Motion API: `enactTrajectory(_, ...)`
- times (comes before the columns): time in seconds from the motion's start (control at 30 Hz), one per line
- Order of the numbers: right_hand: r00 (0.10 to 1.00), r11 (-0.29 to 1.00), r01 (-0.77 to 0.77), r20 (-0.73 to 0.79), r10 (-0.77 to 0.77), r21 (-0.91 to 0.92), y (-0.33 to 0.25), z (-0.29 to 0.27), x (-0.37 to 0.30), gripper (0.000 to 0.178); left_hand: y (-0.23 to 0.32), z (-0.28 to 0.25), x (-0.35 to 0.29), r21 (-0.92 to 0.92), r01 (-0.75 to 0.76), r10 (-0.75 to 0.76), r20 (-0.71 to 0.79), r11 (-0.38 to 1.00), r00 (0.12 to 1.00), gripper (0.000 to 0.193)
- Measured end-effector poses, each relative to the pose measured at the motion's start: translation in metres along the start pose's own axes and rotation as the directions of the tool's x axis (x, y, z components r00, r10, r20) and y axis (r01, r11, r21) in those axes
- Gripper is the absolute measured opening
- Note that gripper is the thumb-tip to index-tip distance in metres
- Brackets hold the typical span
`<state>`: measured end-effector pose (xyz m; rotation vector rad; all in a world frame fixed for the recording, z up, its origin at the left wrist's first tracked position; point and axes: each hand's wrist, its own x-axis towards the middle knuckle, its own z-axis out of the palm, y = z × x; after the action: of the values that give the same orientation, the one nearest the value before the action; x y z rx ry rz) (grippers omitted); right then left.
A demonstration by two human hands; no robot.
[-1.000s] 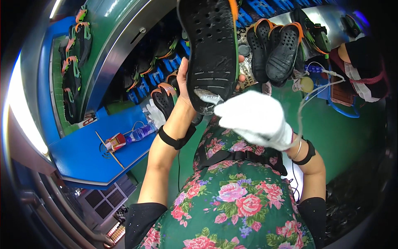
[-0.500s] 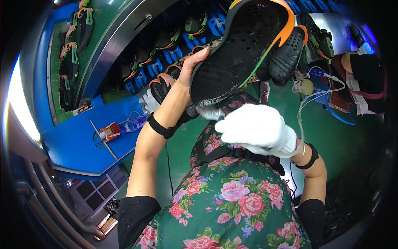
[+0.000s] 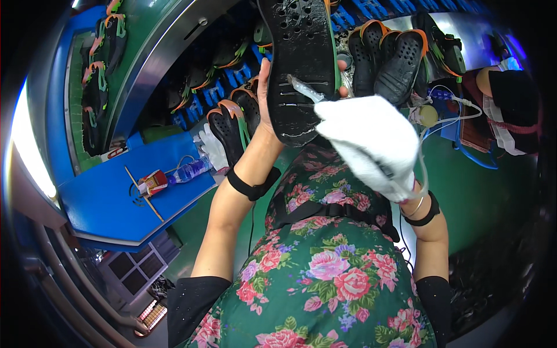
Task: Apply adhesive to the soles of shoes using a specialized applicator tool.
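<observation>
Left hand (image 3: 266, 110) grips black sole (image 3: 301, 64) at 12 o'clock; gloved right hand (image 3: 371, 145) clasps a thin tool (image 3: 304, 90) against it

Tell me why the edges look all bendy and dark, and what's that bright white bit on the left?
Head view: the fisheye lens bends straight lines, like the blue table edge, and leaves black corners. A strong glare washes out the left rim. The middle stays sharp: the black shoe sole, bare left hand and white-gloved right hand.
</observation>
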<state>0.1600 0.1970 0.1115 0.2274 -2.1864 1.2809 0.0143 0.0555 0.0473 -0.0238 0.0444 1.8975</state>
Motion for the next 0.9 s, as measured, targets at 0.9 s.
enactTrajectory(0.9,0.992,0.954,0.114,-0.025,-0.126,-0.279,0.053,-0.049,0.048,0.025,-0.018,-0.015,-0.024,0.041,0.178,-0.165,-0.222,0.983,0.961,0.081)
